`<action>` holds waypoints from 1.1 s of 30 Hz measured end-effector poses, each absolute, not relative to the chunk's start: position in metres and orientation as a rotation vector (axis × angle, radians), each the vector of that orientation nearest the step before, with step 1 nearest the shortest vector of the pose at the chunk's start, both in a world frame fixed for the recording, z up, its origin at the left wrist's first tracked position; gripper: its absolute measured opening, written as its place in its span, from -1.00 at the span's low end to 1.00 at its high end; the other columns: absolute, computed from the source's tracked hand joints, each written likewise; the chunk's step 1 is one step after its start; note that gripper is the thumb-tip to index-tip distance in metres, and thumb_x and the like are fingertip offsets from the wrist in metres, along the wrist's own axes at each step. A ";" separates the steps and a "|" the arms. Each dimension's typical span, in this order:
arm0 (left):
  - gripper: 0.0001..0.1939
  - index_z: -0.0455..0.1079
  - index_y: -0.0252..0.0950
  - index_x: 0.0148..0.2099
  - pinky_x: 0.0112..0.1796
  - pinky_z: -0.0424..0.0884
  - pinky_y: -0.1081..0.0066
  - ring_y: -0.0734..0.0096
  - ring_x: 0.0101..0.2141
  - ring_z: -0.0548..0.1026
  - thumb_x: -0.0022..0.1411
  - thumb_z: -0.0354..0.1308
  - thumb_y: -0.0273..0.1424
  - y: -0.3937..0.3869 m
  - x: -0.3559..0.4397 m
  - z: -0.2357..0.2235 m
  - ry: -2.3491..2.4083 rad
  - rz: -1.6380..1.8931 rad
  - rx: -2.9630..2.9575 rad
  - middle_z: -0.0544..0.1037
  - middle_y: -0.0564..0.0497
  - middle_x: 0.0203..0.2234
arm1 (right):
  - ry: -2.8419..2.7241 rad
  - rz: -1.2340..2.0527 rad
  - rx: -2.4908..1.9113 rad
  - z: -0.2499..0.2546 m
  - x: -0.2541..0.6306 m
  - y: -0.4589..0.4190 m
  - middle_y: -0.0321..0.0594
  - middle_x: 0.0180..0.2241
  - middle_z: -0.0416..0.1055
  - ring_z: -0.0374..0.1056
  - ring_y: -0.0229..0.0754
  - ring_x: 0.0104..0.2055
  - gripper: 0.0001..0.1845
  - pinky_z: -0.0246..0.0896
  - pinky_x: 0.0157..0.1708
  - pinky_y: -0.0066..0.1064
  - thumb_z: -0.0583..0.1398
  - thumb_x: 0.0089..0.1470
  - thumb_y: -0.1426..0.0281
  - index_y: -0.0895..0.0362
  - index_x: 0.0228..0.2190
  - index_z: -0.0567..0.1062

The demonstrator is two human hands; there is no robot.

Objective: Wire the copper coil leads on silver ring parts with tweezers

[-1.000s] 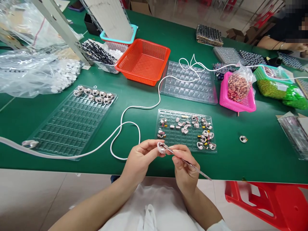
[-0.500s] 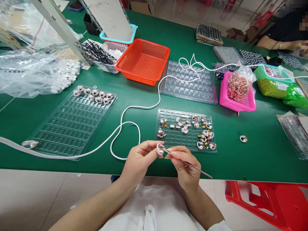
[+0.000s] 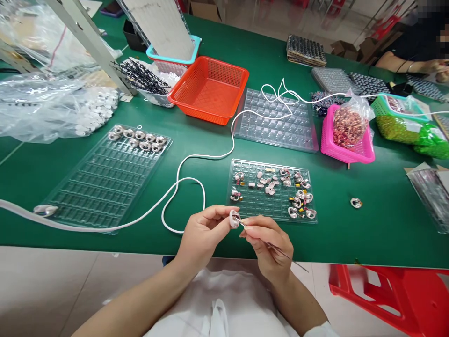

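Above the near edge of the flat green tabletop [image 3: 336,238], we hold a small, ring-shaped, whitish piece with a silvery sheen [image 3: 234,220] in the pinched thumb and fingertips of our left hand [image 3: 201,234]. Our right hand [image 3: 275,238] grasps a long, thin, silvery metal tool [image 3: 278,251] between thumb and forefinger; its other fingers curl below, and we cannot tell whether they press on the shaft.

We judge the step in hand to be fine work inside the ring, since the tool's tip reaches into its opening. The next move probably calls for a steady left pinch and light, exact pressure from the right, as a slip could scratch the rim or flip the piece away.

The ring looks smooth and rounded, tilted so that its opening partly faces the tool; what lies within is too small for us to make out. It is raised just before the rectangular, clear plastic tray [image 3: 257,206], where similar silvery rings with yellow and pink bits [image 3: 301,196] lie around small, pale, block-like pieces [image 3: 270,188].
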State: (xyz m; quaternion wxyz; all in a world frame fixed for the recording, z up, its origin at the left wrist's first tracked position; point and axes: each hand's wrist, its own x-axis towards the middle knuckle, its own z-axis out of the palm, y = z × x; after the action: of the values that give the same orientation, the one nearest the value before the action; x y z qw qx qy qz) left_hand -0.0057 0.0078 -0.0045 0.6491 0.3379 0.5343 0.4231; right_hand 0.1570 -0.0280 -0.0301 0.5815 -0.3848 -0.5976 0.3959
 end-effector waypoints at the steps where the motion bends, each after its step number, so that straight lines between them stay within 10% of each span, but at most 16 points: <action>1: -0.86 0.67 -0.24 -0.25 -0.33 0.47 0.49 0.39 -0.41 0.55 0.10 0.39 -0.34 0.008 -0.006 -0.005 1.215 0.962 0.770 0.67 0.01 -0.44 | -1.404 0.921 -0.894 -0.030 0.158 -0.028 -0.18 -0.07 0.56 0.53 -0.14 -0.21 -0.62 0.59 -0.32 -0.26 0.20 0.25 0.52 -0.13 -0.01 0.56; 21: -0.90 0.58 -0.27 -0.26 -0.31 0.42 0.53 0.45 -0.39 0.48 0.21 0.27 -0.36 0.006 -0.007 0.002 1.158 0.917 0.916 0.57 0.05 -0.44 | -1.098 0.964 -0.840 -0.020 0.162 -0.019 -0.15 -0.32 0.49 0.41 -0.05 -0.20 -0.74 0.34 -0.17 -0.14 0.09 0.35 0.32 0.02 -0.20 0.59; 33: -0.89 0.54 -0.29 -0.24 -0.24 0.47 0.51 0.42 -0.32 0.52 0.29 0.23 -0.37 0.002 0.002 0.003 1.026 1.000 0.944 0.57 0.03 -0.38 | -1.179 1.164 -1.148 -0.029 0.140 -0.024 -0.30 -0.31 0.34 0.27 -0.24 -0.32 -0.87 0.19 -0.36 -0.41 0.25 0.19 0.42 0.01 -0.20 0.44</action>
State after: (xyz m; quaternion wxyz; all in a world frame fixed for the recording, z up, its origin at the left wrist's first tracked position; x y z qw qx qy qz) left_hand 0.0019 0.0021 0.0028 0.6540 0.4160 0.4524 0.4411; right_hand 0.1401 -0.0243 -0.0290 0.5339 -0.4816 -0.4946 0.4883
